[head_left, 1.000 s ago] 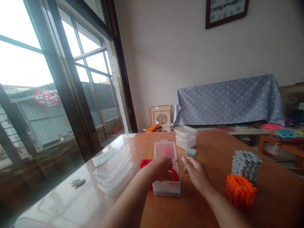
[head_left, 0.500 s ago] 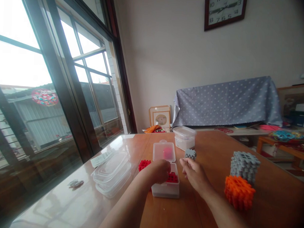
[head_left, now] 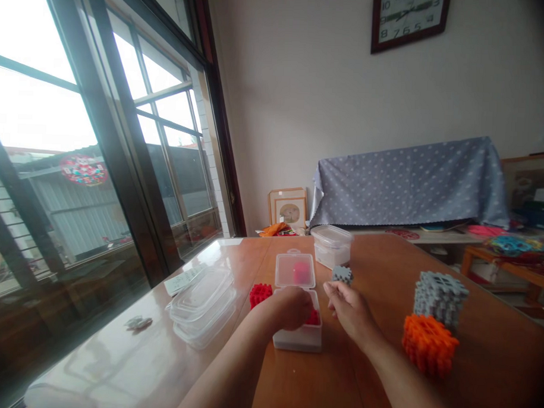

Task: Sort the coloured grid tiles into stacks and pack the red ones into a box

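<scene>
My left hand (head_left: 294,308) is curled over the open clear plastic box (head_left: 297,340), its fingertips hidden behind the hand. Red interlocking plastic pieces (head_left: 313,318) show inside the box beside it. Just right of the box, my right hand (head_left: 346,300) is closed with thumb and forefinger together. Whatever it may hold is too small or hidden to make out. The box's hinged lid (head_left: 285,274) lies folded back, with a red shape showing on or through it. A red block of pieces (head_left: 260,294) stands left of the box, and a small grey block (head_left: 342,275) sits behind my right hand.
Stacked clear containers or lids (head_left: 203,309) lie to the left, near a small crumpled item (head_left: 138,323). On the right stand a tall grey block (head_left: 439,296) and an orange block (head_left: 430,346). A lidded container (head_left: 332,248) stands farther back on the wooden table (head_left: 319,384).
My left hand has shifted slightly right over the box and now covers more of the red pieces. My right hand has hardly moved. The view has turned slightly.
</scene>
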Demonstrator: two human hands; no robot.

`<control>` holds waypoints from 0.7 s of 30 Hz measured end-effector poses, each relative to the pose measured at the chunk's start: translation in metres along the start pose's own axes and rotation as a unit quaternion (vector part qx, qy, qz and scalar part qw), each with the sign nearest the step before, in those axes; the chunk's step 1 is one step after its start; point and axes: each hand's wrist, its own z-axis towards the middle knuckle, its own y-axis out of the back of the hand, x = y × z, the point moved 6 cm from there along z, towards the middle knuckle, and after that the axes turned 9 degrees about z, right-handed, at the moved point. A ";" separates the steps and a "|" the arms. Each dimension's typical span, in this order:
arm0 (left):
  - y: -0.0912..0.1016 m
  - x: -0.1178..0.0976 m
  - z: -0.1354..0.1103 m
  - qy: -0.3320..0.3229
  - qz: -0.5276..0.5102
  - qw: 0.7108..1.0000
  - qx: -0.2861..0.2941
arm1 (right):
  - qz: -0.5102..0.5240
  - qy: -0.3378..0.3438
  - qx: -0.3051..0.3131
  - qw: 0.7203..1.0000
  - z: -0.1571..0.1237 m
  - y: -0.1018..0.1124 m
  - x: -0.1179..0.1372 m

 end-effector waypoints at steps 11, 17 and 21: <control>0.080 0.075 -0.069 0.093 -0.092 0.983 -0.130 | -0.001 -0.003 0.013 1.000 -0.005 0.000 0.007; 0.065 0.098 -0.083 0.106 -0.095 0.988 -0.064 | 0.007 -0.013 0.014 1.000 -0.002 0.001 -0.005; 0.053 0.100 -0.082 0.116 -0.097 0.987 -0.046 | -0.006 -0.015 0.006 1.000 0.000 0.003 -0.010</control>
